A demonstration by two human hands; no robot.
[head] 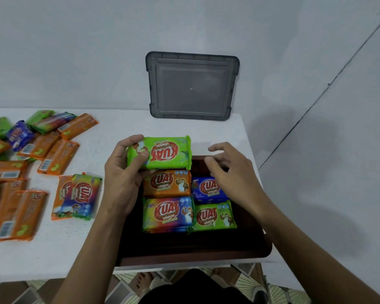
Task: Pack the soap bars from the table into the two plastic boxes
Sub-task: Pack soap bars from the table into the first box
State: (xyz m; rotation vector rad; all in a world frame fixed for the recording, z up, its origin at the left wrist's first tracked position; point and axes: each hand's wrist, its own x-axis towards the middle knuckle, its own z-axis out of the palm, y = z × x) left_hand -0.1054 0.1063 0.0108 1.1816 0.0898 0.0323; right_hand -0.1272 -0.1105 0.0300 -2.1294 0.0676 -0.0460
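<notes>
Your white table [79,249] carries everything; at its near right edge, directly below you, sits the dark plastic box [195,253], open at the top; behind it a grey lid [192,86] stands tilted against the wall. To your left the loose soap bars [31,161] lie scattered and overlapping on the tabletop, mostly orange with some green, purple and rainbow ones, well apart from both hands; the nearest to the box is a rainbow bar on the table [83,196], lying across an orange one.

Your left hand [121,178] is at the box's far left corner; thumb on top and fingers curled beneath, it pinches the left end of a green soap bar [162,153], held flat above the box's far edge with its print upside down to you. Your right hand [230,174] hangs over the far right of the box with fingers loosely bent and spread, gripping nothing; whether its fingertips touch the bar beneath cannot be told.

Inside the box four bars lie face up in two rows: an orange bar [167,183] far left, a blue bar [208,189] far right under your right hand, a rainbow bar [168,213] near left, a second green bar [213,217] near right.
</notes>
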